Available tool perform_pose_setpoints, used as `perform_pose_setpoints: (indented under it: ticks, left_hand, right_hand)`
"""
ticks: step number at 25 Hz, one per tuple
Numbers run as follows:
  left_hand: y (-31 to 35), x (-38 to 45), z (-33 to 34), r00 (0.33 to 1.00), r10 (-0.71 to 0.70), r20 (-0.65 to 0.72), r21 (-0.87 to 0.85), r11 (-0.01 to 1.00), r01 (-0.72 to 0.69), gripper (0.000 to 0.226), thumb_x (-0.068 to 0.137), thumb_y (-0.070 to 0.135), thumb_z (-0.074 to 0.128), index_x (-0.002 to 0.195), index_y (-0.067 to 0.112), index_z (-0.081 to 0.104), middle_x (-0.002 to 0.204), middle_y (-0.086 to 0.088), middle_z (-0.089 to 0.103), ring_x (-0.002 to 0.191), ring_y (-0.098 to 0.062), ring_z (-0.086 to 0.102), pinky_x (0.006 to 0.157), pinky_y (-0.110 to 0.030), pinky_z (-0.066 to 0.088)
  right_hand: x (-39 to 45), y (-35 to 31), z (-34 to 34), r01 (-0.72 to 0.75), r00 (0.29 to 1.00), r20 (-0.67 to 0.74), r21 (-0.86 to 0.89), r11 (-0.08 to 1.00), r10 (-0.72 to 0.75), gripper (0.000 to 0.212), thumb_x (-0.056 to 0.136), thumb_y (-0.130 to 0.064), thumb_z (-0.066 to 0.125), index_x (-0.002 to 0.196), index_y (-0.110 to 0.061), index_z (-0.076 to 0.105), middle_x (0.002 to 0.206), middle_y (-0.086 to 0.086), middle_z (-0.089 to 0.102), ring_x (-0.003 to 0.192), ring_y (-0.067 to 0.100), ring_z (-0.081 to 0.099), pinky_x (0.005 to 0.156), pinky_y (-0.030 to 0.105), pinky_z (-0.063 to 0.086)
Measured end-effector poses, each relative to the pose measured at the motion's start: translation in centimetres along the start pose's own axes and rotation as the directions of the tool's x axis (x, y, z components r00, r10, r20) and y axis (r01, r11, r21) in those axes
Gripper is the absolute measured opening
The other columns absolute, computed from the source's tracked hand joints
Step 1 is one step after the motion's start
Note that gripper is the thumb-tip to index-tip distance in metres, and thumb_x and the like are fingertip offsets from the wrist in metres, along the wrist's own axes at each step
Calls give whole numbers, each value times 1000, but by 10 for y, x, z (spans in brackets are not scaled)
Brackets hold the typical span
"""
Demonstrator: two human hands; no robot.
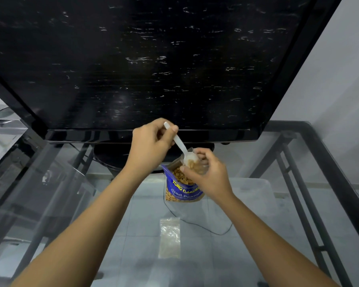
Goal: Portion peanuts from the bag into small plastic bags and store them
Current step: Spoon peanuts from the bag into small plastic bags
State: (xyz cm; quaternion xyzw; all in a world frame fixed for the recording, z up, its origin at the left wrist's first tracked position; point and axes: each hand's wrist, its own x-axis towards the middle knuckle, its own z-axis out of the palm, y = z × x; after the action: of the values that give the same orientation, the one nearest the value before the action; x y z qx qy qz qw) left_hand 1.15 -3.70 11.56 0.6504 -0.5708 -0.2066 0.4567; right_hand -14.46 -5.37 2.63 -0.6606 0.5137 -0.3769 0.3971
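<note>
Nearest the camera, an empty small plastic bag lies flat on the glass tabletop, just in front of the peanut bag. That blue peanut bag stands upright and open, peanuts showing inside. At its mouth the right hand pinches a second small clear bag, holding it open. Left of the peanut bag and a little higher, the left hand grips the handle of a white plastic spoon, its bowl dipped into that clear bag. Behind the peanut bag stands a large dark screen.
</note>
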Motion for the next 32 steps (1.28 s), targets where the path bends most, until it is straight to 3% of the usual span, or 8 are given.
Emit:
perform_pose_setpoints:
  ticks: [3, 7, 9, 11, 15, 20, 26, 32]
  left_hand:
    - [12, 1, -9, 990, 76, -116, 8, 997, -75, 14, 90, 26, 57, 78, 22, 62, 62, 0, 65, 58, -13, 64, 62, -29, 54]
    - [-15, 13, -22, 928, -194, -317, -332, 940, 83, 15, 90, 24, 55, 76, 22, 61, 63, 1, 61, 55, -4, 59, 63, -27, 55]
    - [-38, 8, -15, 944, -249, -217, -338, 926, 166, 17, 91, 21, 55, 75, 24, 60, 64, 1, 60, 53, -1, 58, 59, -25, 52]
    - [-59, -5, 2, 979, -195, -55, -168, 969, 183, 17, 90, 20, 58, 74, 27, 62, 65, 2, 63, 53, 1, 58, 57, -20, 49]
    - [-81, -23, 29, 974, -166, 153, 59, 986, 159, 12, 88, 25, 60, 85, 20, 70, 69, 2, 70, 63, -1, 63, 65, -20, 51]
    - [-86, -20, 42, 867, -485, 110, -149, 855, 497, 13, 90, 16, 57, 87, 9, 68, 65, -4, 68, 57, -5, 63, 62, -21, 51]
    - [-87, -22, 44, 860, -477, 180, -254, 822, 509, 12, 93, 13, 52, 92, 9, 63, 69, -5, 63, 64, -8, 59, 52, -9, 48]
    - [-98, -14, 40, 798, -583, 152, -374, 714, 592, 14, 93, 16, 52, 90, 7, 62, 66, -7, 60, 64, -12, 56, 61, -21, 47]
  right_hand:
    - [2, -4, 2, -15, 999, -47, 68, 998, 19, 47, 69, -37, 78, 109, -27, 55, 98, -13, 63, 86, -1, 58, 68, 12, 48]
    - [0, 1, -13, -68, 995, -67, 119, 991, 76, 46, 71, -36, 77, 111, -28, 54, 100, -10, 64, 90, 0, 59, 68, 5, 46]
    - [-4, 8, -21, -108, 990, -72, 141, 984, 119, 45, 72, -38, 76, 110, -28, 54, 98, -12, 64, 92, 7, 62, 71, 14, 51]
    - [-7, 15, -27, -154, 986, -47, 148, 977, 163, 45, 72, -41, 74, 110, -29, 53, 101, -10, 64, 91, 13, 64, 73, 29, 56]
    - [-11, 27, -29, -251, 968, 53, 145, 957, 246, 46, 73, -40, 74, 111, -30, 50, 108, -5, 65, 96, 12, 64, 75, 28, 56]
    - [-15, 28, -29, -279, 957, 129, 170, 945, 259, 45, 76, -37, 73, 114, -29, 49, 102, -15, 63, 95, 3, 62, 72, 21, 54]
    - [-16, 25, -31, -283, 953, 167, 193, 939, 253, 42, 78, -34, 71, 113, -29, 49, 100, -19, 61, 89, -1, 62, 61, 13, 52]
    - [-13, 24, -34, -250, 961, 147, 111, 962, 233, 46, 78, -35, 71, 118, -27, 50, 110, -10, 58, 97, 7, 59, 61, 16, 52]
